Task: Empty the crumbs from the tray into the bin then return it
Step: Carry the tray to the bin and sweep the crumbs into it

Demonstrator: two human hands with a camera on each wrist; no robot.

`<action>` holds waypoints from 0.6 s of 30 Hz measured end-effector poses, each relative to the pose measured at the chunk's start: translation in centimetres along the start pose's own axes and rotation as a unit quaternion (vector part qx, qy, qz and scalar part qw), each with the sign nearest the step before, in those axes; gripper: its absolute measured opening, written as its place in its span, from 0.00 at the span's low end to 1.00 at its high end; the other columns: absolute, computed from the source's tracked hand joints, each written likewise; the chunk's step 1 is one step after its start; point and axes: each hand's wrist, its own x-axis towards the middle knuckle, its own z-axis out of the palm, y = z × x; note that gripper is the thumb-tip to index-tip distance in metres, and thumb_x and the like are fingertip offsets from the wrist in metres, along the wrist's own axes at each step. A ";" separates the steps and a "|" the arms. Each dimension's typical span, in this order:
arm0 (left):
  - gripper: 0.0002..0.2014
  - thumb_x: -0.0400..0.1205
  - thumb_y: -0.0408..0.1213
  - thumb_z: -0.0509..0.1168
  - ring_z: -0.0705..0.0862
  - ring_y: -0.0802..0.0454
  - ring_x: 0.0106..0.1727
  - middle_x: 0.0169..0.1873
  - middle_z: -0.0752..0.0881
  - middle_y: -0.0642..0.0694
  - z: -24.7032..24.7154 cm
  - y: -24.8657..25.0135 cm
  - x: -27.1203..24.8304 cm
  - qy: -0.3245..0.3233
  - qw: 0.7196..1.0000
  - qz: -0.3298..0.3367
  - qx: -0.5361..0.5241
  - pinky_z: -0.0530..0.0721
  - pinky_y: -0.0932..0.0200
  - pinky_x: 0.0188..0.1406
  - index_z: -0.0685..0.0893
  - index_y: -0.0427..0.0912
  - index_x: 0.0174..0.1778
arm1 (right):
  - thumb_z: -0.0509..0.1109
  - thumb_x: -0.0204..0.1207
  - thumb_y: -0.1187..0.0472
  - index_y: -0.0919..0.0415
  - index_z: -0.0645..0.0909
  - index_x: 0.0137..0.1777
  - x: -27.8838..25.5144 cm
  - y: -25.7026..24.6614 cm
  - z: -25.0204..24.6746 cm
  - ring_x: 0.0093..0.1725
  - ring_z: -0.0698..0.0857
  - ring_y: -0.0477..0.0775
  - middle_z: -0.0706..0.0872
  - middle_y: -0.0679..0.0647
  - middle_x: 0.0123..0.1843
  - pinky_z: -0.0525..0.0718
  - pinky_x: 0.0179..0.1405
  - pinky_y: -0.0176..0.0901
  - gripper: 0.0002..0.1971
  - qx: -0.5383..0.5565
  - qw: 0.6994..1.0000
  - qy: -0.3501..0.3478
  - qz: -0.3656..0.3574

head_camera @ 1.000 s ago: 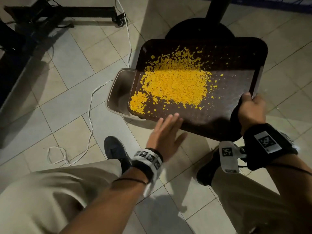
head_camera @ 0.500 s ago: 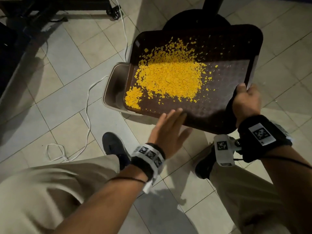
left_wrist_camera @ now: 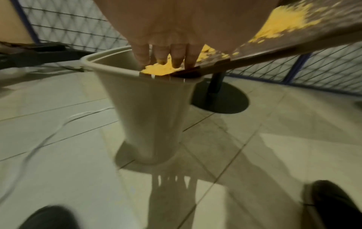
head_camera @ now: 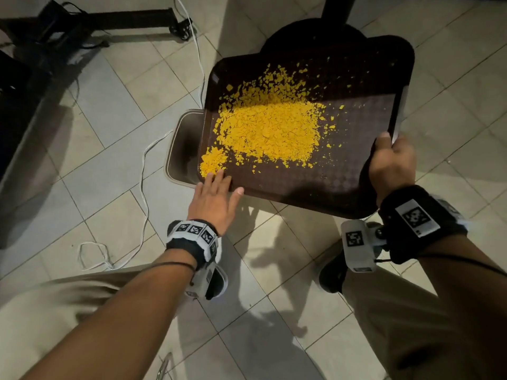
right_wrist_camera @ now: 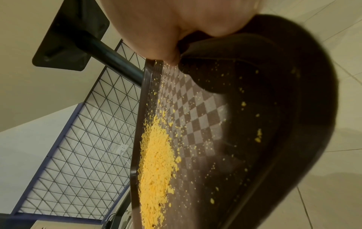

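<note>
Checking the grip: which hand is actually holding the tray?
The right hand grips the tray rim; the left hand lies flat, fingers touching crumbs.

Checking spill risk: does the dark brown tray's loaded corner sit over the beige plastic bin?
Yes: in the left wrist view, the dark brown tray's corner, piled with yellow crumbs, overhangs the beige plastic bin's rim.

Head cam looks down; wrist cams close on tray (head_camera: 343, 171).
</note>
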 end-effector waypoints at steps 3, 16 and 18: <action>0.32 0.88 0.57 0.38 0.47 0.47 0.87 0.87 0.49 0.46 0.2 5.4 -1.4 0.015 0.993 0.112 -0.045 0.48 0.44 0.85 0.55 0.45 0.86 | 0.55 0.87 0.57 0.65 0.76 0.57 -0.1 0.3 -0.1 0.46 0.76 0.54 0.78 0.56 0.48 0.70 0.35 0.32 0.13 -0.008 1.000 0.002 -0.006; 0.39 0.86 0.63 0.41 0.42 0.46 0.87 0.87 0.42 0.43 1.6 12.0 1.1 0.036 0.986 0.160 -0.039 0.46 0.43 0.85 0.45 0.40 0.87 | 0.54 0.87 0.55 0.65 0.76 0.62 0.3 1.0 -0.2 0.51 0.80 0.55 0.82 0.57 0.53 0.76 0.42 0.29 0.16 0.013 1.000 -0.007 0.007; 0.41 0.84 0.67 0.36 0.36 0.48 0.86 0.84 0.33 0.46 1.3 9.6 2.1 0.010 0.992 0.125 -0.027 0.39 0.45 0.85 0.35 0.44 0.85 | 0.54 0.88 0.56 0.67 0.75 0.62 0.2 1.0 -0.1 0.48 0.78 0.53 0.79 0.55 0.50 0.70 0.29 0.15 0.15 0.006 1.000 -0.005 0.011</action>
